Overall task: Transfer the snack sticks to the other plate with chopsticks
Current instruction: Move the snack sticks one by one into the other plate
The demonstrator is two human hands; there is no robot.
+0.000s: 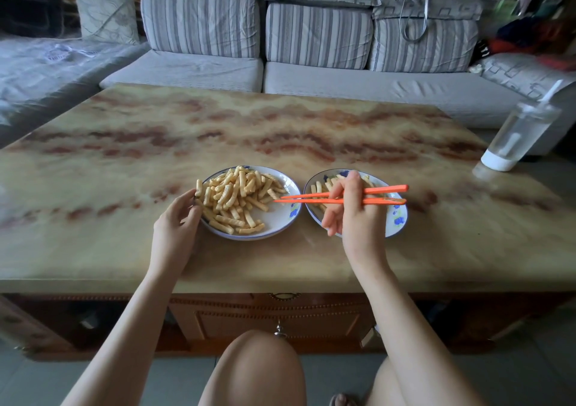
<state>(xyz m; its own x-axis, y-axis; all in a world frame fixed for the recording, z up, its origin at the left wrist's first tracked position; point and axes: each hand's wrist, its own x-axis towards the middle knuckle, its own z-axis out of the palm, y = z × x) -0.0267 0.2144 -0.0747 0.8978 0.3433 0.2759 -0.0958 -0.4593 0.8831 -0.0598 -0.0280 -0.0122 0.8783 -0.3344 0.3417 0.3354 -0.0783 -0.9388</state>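
Two white, blue-rimmed ceramic plates are shown side by side on a marbled tan surface (pixel 280 137). The left plate (pixel 282 218) is taken as landmark; on it a large heap of pale yellow ridged snack sticks (pixel 235 198) is carried, while only a few are seen on the right plate (pixel 397 218) just beside it, so most of the transfer is judged left to do. The left hand (pixel 176 221) is curled loosely against the landmark's left rim, steadying it. The right hand (pixel 352 209), poised above the neighbouring plate, is closed around orange plastic chopsticks (pixel 311 197), whose tips, carrying nothing, are extended over the landmark's right edge.
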